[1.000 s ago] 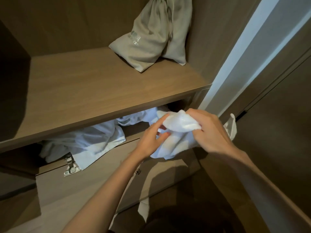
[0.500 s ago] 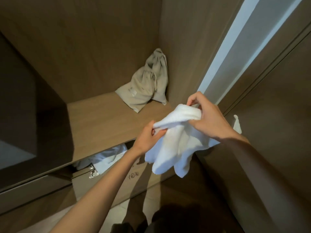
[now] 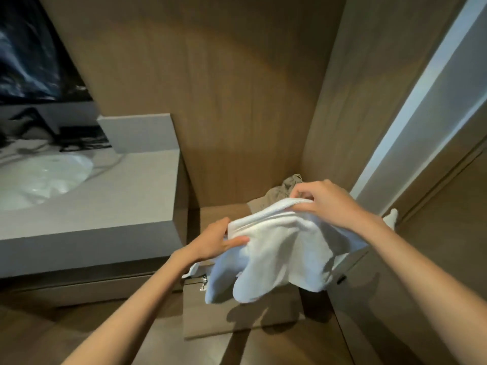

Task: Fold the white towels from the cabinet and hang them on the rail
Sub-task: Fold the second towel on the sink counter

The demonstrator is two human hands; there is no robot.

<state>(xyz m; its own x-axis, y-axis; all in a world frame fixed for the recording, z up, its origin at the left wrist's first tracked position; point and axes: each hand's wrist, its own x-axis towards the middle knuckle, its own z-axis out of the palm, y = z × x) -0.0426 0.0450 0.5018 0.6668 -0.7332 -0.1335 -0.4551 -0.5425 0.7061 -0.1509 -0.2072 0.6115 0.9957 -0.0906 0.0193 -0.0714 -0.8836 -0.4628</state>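
Wood-panelled cabinet niche (image 3: 237,101), pale vanity counter (image 3: 105,206) to its left. Held in mid-air over the front edge of the niche's shelf (image 3: 221,210): one white towel (image 3: 276,248), bunched, not yet folded. Top hem slanting from lower left to upper right, loose folds drooping below it toward the floor.

Gripped at both ends of that hem. Left hand (image 3: 213,242) at the lower left end, one finger laid across the front of the cloth, the rest hidden behind it. Right hand (image 3: 326,204) at the upper right end, fingertips curled and pinching the hem. Both hands closed on the towel, neither free.

Long axis spanning hand to hand, cloth hanging under the grip, both hands equally near. Likely next: a pull apart to spread the hem flat before folding.

Past the right wrist, a small white tip of cloth (image 3: 391,216); cannot tell whether part of the same towel. Behind the right hand, at the shelf's back right corner: one beige cloth bag (image 3: 279,192), mostly hidden. Below the towel, one metal hinge (image 3: 203,283) on a lower panel. Toward the counter's far left: one white basin (image 3: 44,177), dark mirror (image 3: 31,48) above. No rail in view.
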